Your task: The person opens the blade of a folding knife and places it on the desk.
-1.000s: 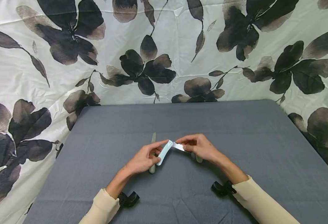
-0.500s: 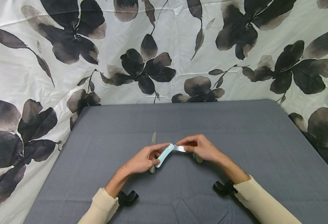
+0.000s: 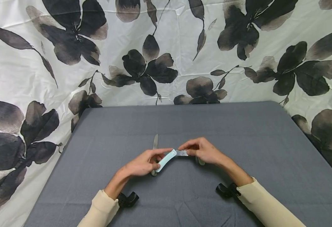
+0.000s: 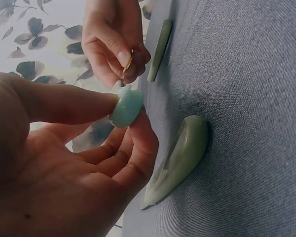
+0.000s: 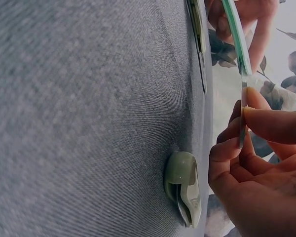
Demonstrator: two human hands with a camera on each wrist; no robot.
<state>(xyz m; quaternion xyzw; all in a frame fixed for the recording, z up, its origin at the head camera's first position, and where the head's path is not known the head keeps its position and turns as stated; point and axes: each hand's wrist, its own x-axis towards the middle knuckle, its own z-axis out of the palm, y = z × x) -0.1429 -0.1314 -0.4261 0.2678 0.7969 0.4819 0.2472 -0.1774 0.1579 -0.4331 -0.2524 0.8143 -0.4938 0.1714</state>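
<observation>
A folding knife with a pale blue handle (image 3: 166, 160) is held above the table, partly unfolded so that handle and blade meet at a wide angle. My left hand (image 3: 143, 162) holds the handle between thumb and fingers, its index finger stretched to the pivot. The blade (image 3: 182, 153) is pinched between the thumb and fingers of my right hand (image 3: 204, 150), which hide its far end. Below the left hand lies a knife (image 3: 155, 141) with a green handle (image 4: 185, 153). Under the right hand lies a pale green tool (image 5: 181, 170) with a metal part, mostly hidden in the head view.
A grey cloth covers the table (image 3: 183, 123). Behind it and along the sides hangs a white sheet (image 3: 183, 60) with dark flowers. Each wrist carries a black camera mount, such as the left mount (image 3: 128, 199).
The handle has tilted lower and the blade has turned nearly level, so the angle between them has widened. Both hands have sunk slightly, still holding the folding knife.
</observation>
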